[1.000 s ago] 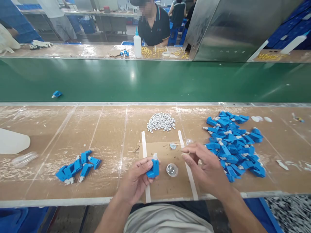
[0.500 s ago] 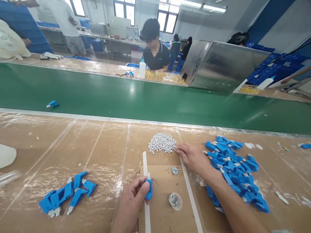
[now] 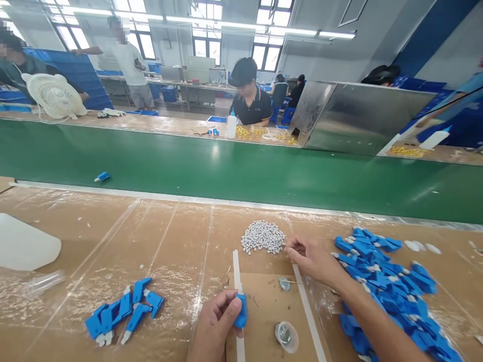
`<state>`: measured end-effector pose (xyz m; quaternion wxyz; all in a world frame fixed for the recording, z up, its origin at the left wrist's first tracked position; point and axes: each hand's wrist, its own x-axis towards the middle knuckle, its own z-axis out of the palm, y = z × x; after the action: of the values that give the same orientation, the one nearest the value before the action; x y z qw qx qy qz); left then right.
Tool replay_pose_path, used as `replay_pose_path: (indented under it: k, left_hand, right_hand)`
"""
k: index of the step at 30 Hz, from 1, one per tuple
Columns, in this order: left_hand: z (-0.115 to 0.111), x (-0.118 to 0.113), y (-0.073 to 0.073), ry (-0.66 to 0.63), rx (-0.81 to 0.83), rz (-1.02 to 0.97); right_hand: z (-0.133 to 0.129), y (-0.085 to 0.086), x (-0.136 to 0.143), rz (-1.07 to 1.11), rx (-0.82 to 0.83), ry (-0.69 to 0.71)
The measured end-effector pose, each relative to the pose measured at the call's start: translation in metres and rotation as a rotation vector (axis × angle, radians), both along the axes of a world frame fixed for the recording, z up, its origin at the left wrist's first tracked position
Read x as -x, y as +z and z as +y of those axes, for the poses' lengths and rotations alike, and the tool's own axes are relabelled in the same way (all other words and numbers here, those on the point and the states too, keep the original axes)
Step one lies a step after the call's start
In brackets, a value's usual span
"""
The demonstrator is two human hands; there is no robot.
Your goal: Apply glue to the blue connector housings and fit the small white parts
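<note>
My left hand [image 3: 221, 322] grips a small blue plastic part [image 3: 241, 311] between thumb and fingers, its white tip pointing up. At the right edge of a heap of small grey-white pellets [image 3: 263, 236], my right hand [image 3: 311, 259] has thumb and forefinger drawn together; whether a pellet is between them is too small to tell. Below it lie a small clear cup [image 3: 287, 337] with something shiny inside and a bluish blob with a thin stick [image 3: 285, 284]. A large pile of blue parts with white tips [image 3: 388, 286] spreads beside my right forearm. Several similar blue parts [image 3: 124, 311] lie left of my left hand.
A green conveyor belt [image 3: 169, 171] crosses behind the table, carrying one blue part [image 3: 102, 177]. At left are a translucent white container [image 3: 28, 244] and a clear tube [image 3: 45, 283]. Beyond the belt, a person sits behind a white bottle [image 3: 231, 125] and yellow pieces; a metal panel [image 3: 350, 115] stands right.
The view has tilted up and turned slightly left, so everything sits lower and farther right. My left hand still holds the blue part; my right hand remains beside the pellet heap.
</note>
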<state>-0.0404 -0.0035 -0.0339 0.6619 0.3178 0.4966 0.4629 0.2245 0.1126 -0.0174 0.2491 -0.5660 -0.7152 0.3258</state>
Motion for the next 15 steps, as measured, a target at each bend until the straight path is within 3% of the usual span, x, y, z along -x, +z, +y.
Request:
replay_pose_path:
  k: [5,10,15]
  left_hand:
    - [0.003,-0.001,-0.002,0.087,0.048,-0.062]
    - [0.008,-0.003,-0.001,0.174,0.107,-0.038]
    - [0.02,0.003,-0.009,0.213,0.159,-0.058]
  right_hand:
    - [-0.021,0.009,0.002,0.328,0.18,-0.035]
    - [-0.025,0.007,-0.001,0.578,0.206,-0.133]
    - [-0.02,0.01,-0.012,0.742,0.215,-0.158]
